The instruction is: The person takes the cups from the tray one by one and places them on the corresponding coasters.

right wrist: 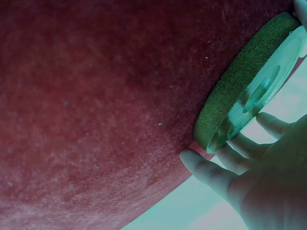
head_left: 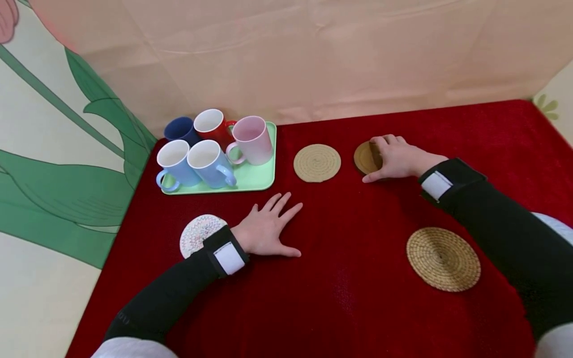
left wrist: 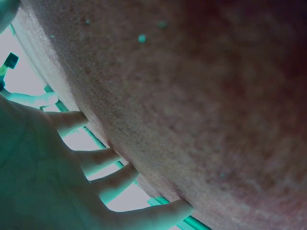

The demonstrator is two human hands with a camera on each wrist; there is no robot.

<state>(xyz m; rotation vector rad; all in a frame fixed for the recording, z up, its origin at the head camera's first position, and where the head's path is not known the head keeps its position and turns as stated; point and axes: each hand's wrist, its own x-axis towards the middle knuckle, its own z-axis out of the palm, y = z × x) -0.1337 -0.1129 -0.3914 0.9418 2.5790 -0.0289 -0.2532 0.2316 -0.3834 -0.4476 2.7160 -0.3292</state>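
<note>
Head view: red cloth [head_left: 340,308], peach drape [head_left: 322,59] behind, leaf print [head_left: 85,189] at left.
Your right hand [head_left: 398,158] curls its fingers round the brown disc [head_left: 363,158], right of the beige mat [head_left: 317,163]; your left hand [head_left: 265,231] spreads its fingers.

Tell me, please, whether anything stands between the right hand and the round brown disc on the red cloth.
Nothing visible does: the right hand reaches directly over the round brown disc, and the beige coaster lies apart, to the disc's left.
</note>
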